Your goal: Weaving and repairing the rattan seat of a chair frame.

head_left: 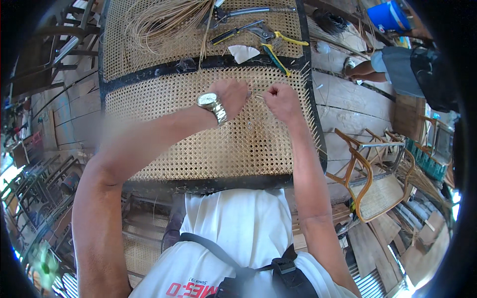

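Note:
A woven cane panel (pixel 198 154) in a dark frame lies in front of me, its open mesh pale tan. My right hand (pixel 284 102) is closed in a pinch over the panel's right part, with a thin cane strand (pixel 258 96) at its fingertips. Close by on the left, my left hand (pixel 231 94), below a metal-banded wristwatch (pixel 208 101), rests on the weave with its fingers curled. Whatever those fingers hold is hidden. Loose strand ends (pixel 312 107) stick out along the panel's right edge.
Beyond my hands lie a coil of cane strands (pixel 159 27), yellow-handled pliers (pixel 268 37), a screwdriver-like tool (pixel 236 32) and a white scrap (pixel 243 53). Wooden chair frames (pixel 365 174) stand at the right. Another person (pixel 407 74) is at the far right, near a blue bucket (pixel 388 17).

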Demonstrator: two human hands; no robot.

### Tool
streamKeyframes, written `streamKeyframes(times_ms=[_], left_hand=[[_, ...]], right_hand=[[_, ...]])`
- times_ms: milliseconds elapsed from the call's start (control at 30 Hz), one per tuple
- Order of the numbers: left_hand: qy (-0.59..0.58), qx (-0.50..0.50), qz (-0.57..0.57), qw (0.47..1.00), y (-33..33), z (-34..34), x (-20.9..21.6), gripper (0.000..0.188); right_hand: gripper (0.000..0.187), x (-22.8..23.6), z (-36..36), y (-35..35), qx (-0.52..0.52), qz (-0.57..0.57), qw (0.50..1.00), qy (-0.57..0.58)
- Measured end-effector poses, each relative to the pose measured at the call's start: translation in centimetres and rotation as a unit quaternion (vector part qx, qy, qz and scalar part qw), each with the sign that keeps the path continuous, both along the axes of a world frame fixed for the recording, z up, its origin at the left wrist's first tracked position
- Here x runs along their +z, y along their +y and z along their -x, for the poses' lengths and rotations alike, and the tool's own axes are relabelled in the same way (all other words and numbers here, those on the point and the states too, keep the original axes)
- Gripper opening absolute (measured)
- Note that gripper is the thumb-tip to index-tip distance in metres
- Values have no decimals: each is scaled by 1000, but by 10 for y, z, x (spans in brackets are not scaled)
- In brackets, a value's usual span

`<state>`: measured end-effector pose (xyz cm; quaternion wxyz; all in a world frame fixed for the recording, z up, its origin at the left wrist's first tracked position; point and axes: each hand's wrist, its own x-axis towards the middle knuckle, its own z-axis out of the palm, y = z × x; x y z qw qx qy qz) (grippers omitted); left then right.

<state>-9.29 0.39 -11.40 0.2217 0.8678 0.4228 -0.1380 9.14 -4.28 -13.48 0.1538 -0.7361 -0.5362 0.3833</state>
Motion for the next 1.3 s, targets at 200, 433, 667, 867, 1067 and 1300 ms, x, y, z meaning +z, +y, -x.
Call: streamKeyframes(times_ms=[200,433,667,867,1067,1300], left_hand=[[40,73,322,943,55,-8,-16,24],[56,131,387,911,68,-21,-13,41],[133,3,-7,991,86,16,5,46],[64,-7,-119,991,117,50,73,43],[-83,-10,20,996,106,33,57,37],[62,-104,151,981,75,16,-14,30]], right_hand=[[22,-7,17,7,-3,34,999,-6],[20,24,28,4,48,53,991,-115],[19,11,24,-7,11,7,995,-97],[20,11,24,19,18,-23,1000,3],[25,12,24,30,-101,-98,931,336],[23,-7,12,6,-37,-47,998,-17]])
